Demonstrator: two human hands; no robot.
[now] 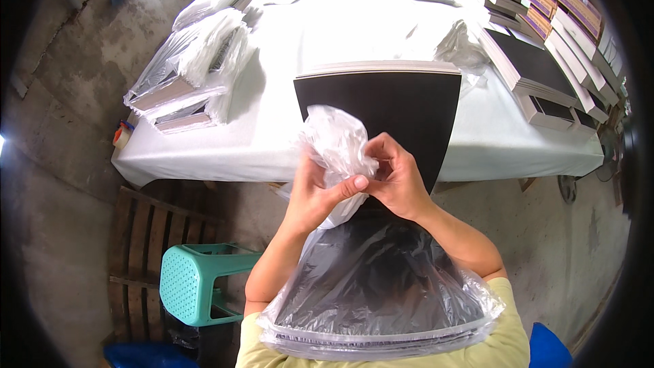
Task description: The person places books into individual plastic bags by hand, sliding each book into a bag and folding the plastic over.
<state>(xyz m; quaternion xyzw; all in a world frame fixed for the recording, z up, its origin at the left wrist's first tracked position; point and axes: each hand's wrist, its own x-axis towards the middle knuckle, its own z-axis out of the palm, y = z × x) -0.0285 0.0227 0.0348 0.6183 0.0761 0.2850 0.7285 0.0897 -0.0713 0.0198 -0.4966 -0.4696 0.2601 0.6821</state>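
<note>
Two hands meet at the bunched mouth of a clear plastic bag [338, 146] above the black board stack [381, 112] on the white table [225, 143]. Our left hand [315, 194] pinches the film, thumb pressed across it; our right hand [397, 177] curls closed on the opposite edge. A second bagged stack [378, 300] rests against our lap. We judge the film parts best with small rubbing strokes, keeping the grip near the edge.

Bagged stacks [191, 75] left on table [272, 143], stool [197, 283] below.
</note>
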